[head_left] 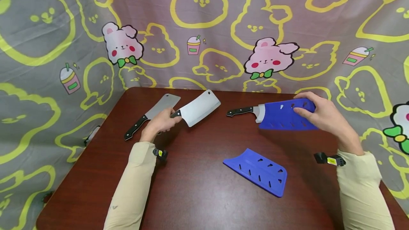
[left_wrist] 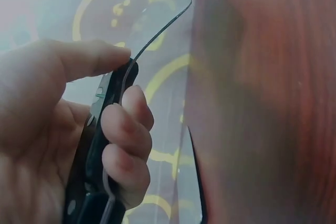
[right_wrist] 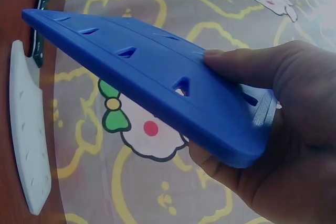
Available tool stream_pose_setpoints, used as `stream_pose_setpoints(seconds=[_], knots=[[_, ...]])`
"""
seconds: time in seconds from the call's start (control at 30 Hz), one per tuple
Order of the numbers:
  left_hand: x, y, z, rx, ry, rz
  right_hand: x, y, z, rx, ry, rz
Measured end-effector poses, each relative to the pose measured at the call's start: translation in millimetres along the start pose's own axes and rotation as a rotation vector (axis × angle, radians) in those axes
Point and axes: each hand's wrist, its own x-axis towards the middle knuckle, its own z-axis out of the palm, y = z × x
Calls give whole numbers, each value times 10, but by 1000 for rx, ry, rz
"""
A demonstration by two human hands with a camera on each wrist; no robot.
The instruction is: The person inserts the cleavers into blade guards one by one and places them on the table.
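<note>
Across my bench (head_left: 191, 201), a white-covered knife (head_left: 243, 111) at right, a cleaver (head_left: 202, 109) gripped in my left hand (head_left: 163, 120), a second cleaver (head_left: 161, 107) lying just left, a blue cover (head_left: 285, 116) pinched in my right hand (head_left: 324, 114), another blue cover (head_left: 263, 169) lying nearer me.

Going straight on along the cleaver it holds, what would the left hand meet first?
Likely the cartoon-print curtain behind the table, with the held cleaver leading; the depth between is unclear.
</note>
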Motion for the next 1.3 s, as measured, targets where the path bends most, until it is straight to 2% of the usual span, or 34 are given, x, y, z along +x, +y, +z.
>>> stream_pose_setpoints(seconds=[0.17,0.37,0.5,0.73,0.97,1.13,1.3], knots=[[-20,96,-36,-23,8,30,32,-30,-2,58,46,40],[-61,234,-73,-58,49,66,71,-49,6,163,181,1],[-115,312,-98,-88,85,93,82,-50,28,288,284,-50],[-216,414,-157,-127,150,198,73,-47,24,535,404,-116],[-267,443,-151,-95,169,295,78,-44,41,968,444,-189],[-314,495,-167,-103,161,361,101,-63,69,1025,445,-182],[-338,533,-176,-105,169,388,105,-86,91,1065,425,-183]])
